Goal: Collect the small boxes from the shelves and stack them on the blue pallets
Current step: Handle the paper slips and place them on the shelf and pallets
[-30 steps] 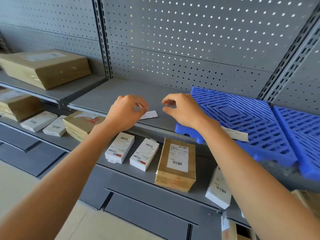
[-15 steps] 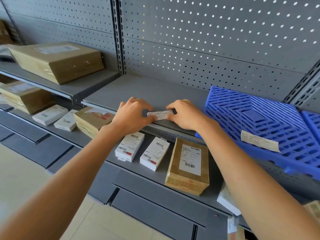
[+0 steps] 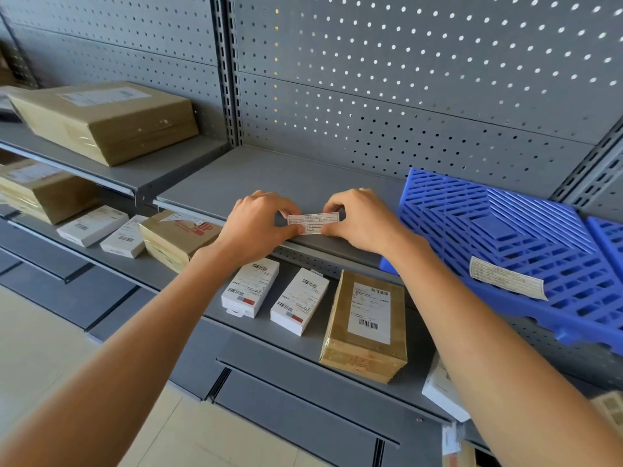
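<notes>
On shelf edge [image 3: 337, 246] | left hand [image 3: 256, 227], right hand [image 3: 362, 220] pinch label [image 3: 313, 223]

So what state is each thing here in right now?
Left hand: pinching the paper label's left end.
Right hand: pinching its right end.
Paper label: flat on the shelf edge.
Blue pallet: on the shelf, no boxes, one slip on it.
Two white boxes: lying flat, untouched.
Brown box: taped shut.
</notes>
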The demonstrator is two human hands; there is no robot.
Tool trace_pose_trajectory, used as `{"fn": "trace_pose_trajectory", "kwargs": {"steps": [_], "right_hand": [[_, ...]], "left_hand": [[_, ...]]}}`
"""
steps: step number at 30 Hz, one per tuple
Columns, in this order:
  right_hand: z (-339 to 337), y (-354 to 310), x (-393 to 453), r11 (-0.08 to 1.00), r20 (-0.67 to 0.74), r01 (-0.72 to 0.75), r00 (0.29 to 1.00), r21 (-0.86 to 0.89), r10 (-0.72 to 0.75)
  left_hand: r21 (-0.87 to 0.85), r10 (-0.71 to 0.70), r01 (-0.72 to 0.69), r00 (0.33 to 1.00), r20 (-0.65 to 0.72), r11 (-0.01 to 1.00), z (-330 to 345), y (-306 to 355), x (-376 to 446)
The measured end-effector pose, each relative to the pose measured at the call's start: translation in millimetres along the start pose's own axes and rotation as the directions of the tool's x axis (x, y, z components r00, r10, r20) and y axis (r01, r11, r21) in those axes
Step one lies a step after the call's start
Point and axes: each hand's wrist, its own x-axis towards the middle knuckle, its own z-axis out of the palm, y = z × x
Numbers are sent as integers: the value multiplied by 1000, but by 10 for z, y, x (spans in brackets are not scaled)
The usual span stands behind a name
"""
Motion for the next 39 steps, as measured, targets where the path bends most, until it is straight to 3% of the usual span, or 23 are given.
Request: {"fn": "trace_pose_trajectory", "kwargs": {"steps": [17, 25, 39], "right_hand": [[15, 94, 17, 975, -99, -15, 994, 221, 38], [-161, 65, -68, 933, -112, 0, 993, 361, 44], [-468, 199, -535, 910, -245, -49, 956, 412, 162]], "left_hand": [[-78, -26, 22, 998, -50, 997, 10, 10, -23], [-290, -101, 68, 990, -102, 955, -113, 42, -8], [-450, -14, -20, 997, -73, 893, -133, 458, 122]]}}
